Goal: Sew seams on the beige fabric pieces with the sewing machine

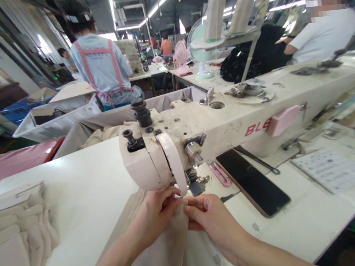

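A beige fabric piece lies under the head of a cream sewing machine and hangs toward me. My left hand is closed on the fabric just below the machine's front cover, thumb and fingers pinched together. Beside it, my right hand pinches the right edge of the same fabric. Both sets of fingertips are close together near the needle area, which the cover and my fingers hide.
On the table's right lie a black phone, pink thread snips and a printed sheet. Stacked beige fabric pieces rest at left. Behind the machine stand a cloth-lined bin and thread cones. Other people sit farther off.
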Tool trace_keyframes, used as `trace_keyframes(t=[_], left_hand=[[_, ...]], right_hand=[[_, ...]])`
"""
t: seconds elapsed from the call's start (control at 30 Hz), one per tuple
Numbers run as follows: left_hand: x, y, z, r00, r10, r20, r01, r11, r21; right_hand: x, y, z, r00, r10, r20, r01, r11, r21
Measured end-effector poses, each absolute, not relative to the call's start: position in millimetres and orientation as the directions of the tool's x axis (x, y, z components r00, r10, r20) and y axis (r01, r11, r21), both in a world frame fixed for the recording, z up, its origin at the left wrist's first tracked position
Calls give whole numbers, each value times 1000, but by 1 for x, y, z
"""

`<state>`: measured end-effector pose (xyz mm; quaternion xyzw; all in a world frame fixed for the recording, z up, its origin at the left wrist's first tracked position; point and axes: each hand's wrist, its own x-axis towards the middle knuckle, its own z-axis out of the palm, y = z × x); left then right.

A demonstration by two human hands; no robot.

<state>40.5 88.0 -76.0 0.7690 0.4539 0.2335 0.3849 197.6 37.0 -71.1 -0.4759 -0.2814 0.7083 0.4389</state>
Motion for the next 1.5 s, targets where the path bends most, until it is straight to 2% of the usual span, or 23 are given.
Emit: trace_keyframes(t=[0.1,0.2,0.33,0.47,0.6,0.77,1.07,1.33,1.43,1.5], left_hand=[[34,98,-68,537,839,-91,526,-248,813],[33,101,-66,522,841,-142,545,-201,814],[38,94,-73,381,910,-162,599,-110,794],[46,88,-75,213,954,-212,634,30,773],[54,88,-69,123,956,-265,656,122,745],[60,92,-65,44,962,-269,664,173,727],[60,98,-70,14,963,-267,627,200,753],[52,102,-72,-52,987,-154,542,158,826],[44,80,-71,-127,991,-34,537,98,838],[40,50,-78,-124,991,58,551,20,834]], right_hand=[[197,39,-72,-166,893,-418,-359,-450,-818],[197,39,-74,-146,900,-410,-332,-435,-837],[192,27,-81,-59,926,-373,-207,-376,-903],[193,14,-87,-146,946,-290,11,-292,-956],[203,23,-84,-252,904,-345,-15,-360,-933],[209,41,-73,-281,887,-365,26,-373,-927],[208,48,-75,-322,862,-391,33,-403,-915],[210,46,-92,-281,898,-339,98,-324,-941],[214,24,-108,-245,923,-296,99,-279,-955],[215,5,-118,-232,920,-315,56,-311,-949]])
